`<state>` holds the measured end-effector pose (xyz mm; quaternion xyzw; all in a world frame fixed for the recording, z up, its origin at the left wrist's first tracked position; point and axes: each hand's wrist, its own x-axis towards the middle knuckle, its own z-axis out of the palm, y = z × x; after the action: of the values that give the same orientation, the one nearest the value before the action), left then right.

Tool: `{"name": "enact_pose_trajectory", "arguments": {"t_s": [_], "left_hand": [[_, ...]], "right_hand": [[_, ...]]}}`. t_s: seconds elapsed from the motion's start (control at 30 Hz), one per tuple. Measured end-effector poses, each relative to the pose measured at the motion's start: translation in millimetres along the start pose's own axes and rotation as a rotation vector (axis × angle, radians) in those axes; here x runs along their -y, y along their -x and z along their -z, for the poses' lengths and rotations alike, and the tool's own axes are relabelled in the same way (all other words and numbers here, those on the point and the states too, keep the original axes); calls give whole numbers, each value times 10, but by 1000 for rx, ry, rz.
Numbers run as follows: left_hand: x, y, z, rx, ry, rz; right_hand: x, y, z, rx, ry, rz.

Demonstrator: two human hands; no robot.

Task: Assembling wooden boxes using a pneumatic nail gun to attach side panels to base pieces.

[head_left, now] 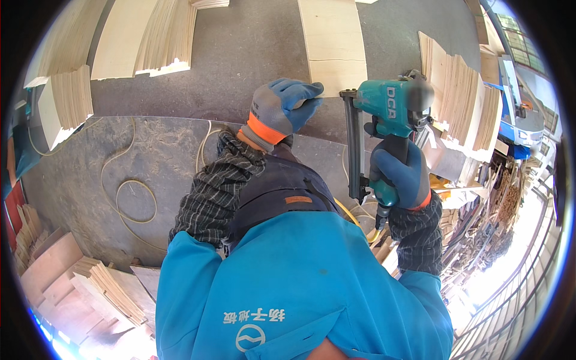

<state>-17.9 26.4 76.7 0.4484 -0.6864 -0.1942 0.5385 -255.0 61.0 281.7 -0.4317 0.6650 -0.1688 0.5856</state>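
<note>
My right hand (403, 171), in a blue and grey work glove, is wrapped round the handle of a teal air nail gun (384, 105). The gun's long black magazine (353, 147) lies to the left of my fingers, and a yellow air hose (375, 235) joins it at the bottom. My left hand (283, 109), gloved with an orange cuff, stretches its fingers to the right, thumb apart from them. Its fingertips reach the near left corner of a pale plywood board (335, 45); whether they touch it I cannot tell. A crack or seam crosses the board near its front end.
Stacked plywood sheets (165, 39) stand on the dark worktable (252, 36) at the far left, with another stack (459, 96) on the right. Hose loops (137, 201) lie on the dusty floor. Wood scraps (501, 207) are heaped at right; more boards (108, 288) lie lower left.
</note>
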Motion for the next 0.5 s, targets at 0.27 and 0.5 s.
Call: {"name": "enact_pose_trajectory", "arguments": {"t_s": [0.27, 0.5], "left_hand": [[-22, -12, 2, 1, -5, 22], [-16, -9, -6, -25, 12, 19]], "right_hand": [[37, 2, 17, 23, 7, -26], [-10, 39, 133, -27, 2, 8]]}}
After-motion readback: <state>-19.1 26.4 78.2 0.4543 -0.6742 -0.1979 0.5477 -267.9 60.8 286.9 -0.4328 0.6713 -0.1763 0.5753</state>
